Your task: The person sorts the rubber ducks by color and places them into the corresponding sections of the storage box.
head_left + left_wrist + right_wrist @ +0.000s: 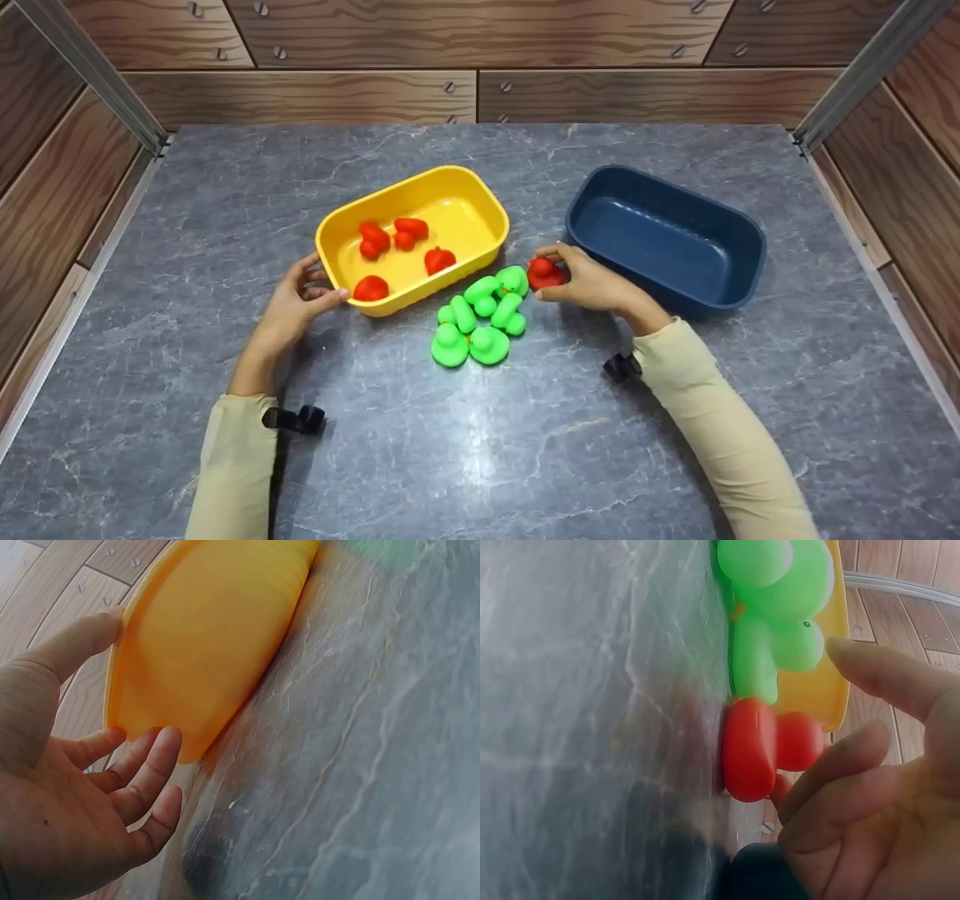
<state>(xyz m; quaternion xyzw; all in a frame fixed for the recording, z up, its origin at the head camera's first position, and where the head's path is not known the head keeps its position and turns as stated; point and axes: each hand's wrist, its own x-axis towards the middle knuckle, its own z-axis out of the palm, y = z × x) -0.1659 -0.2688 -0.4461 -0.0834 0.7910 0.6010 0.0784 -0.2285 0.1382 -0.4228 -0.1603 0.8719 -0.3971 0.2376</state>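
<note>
My left hand (294,304) holds the left end of a yellow bin (409,296), its thumb at the rim and other fingers by the outer wall. Several red rubber ducks (440,260) lie inside that bin. My right hand (592,283) is around another red duck (546,273) on the table, thumb on the near side and fingers on the far side. In the right wrist view the thumb (885,675) stands apart from this red duck (751,750), while a fingertip is close behind it. Several green rubber ducks (489,346) sit clustered just left of it.
A dark blue bin (667,247) with nothing visible inside stands to the right, just behind my right hand. The grey marbled table (465,450) is bounded by wood-patterned panels (480,34) at the back and sides.
</note>
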